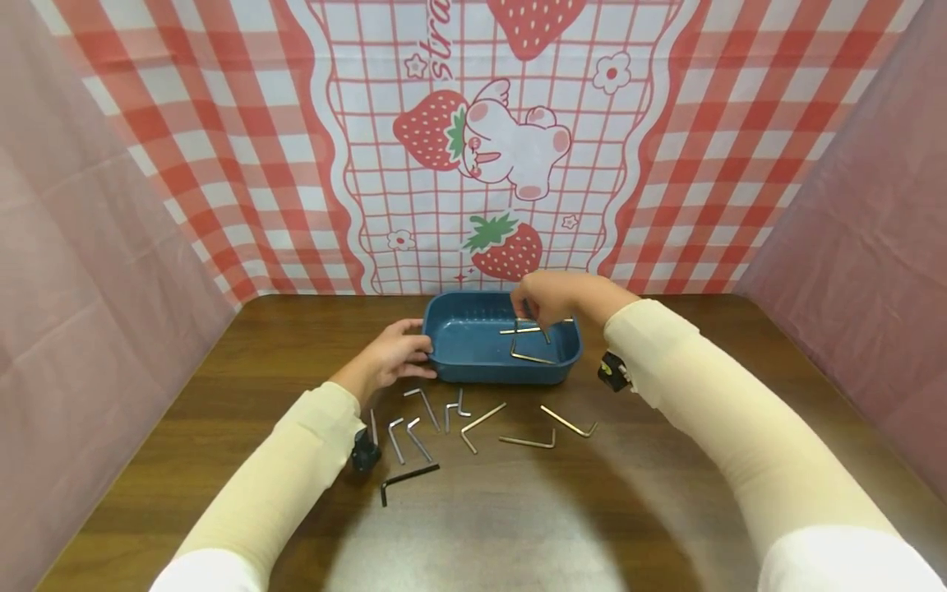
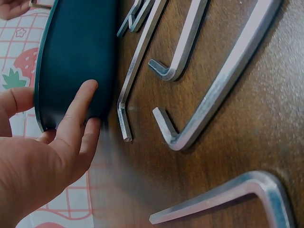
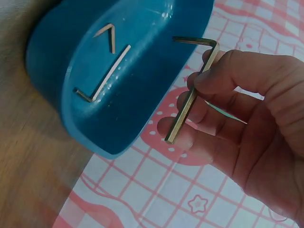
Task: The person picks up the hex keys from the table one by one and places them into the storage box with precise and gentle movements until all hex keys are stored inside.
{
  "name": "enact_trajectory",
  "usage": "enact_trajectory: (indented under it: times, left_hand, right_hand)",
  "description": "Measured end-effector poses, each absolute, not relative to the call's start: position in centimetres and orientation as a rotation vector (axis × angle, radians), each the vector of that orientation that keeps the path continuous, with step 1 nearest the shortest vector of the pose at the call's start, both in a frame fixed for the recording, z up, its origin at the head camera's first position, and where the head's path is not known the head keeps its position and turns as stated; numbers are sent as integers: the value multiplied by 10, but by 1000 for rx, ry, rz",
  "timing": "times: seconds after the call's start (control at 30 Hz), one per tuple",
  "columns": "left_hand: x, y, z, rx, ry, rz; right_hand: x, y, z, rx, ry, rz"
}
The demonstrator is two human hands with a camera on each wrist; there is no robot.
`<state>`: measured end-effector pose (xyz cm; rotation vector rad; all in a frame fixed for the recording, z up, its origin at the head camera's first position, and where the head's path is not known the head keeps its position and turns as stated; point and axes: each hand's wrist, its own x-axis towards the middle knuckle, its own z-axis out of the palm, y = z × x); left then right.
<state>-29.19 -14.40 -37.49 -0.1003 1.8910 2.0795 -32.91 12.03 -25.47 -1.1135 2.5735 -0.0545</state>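
Note:
My right hand [image 1: 543, 298] is over the right part of the blue bin [image 1: 503, 374]. In the right wrist view that hand [image 3: 247, 109] pinches a brass-coloured hex key [image 3: 183, 116] between thumb and fingers, its short arm pointing toward the bin [image 3: 45, 61]. Inside the bin lie other hex keys, one of them an L-shaped key [image 3: 111, 71]. At the bin's left end, my left hand [image 1: 398, 353] rests with extended fingers against the outer wall. The left wrist view shows this hand [image 2: 52, 152] touching the bin [image 2: 78, 52], thumb near the rim.
On the wooden table [image 1: 503, 526], several silver hex keys [image 1: 419, 440] lie before the bin's left half. Several brass-coloured keys [image 1: 528, 442] are more to the right. A black hex key [image 1: 410, 475] lies nearest the front. A strawberry-print cloth [image 1: 518, 148] hangs behind the bin.

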Motion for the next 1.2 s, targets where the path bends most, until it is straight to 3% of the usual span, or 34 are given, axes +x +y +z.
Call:
enact_trajectory:
  times: [0.47,0.8,1.2]
  left_hand:
    - [-291,-141,-375,-92,1889,2076]
    - [-291,-141,-375,-100,1897,2082]
    - [-293,-140,-376,-104,1906,2081]
  right_hand:
    - [-364,119,-268,-677,2571,-353]
    - [-370,129,-306,-434,2570,-627]
    - [-370,117,-331,-415,2633,-686]
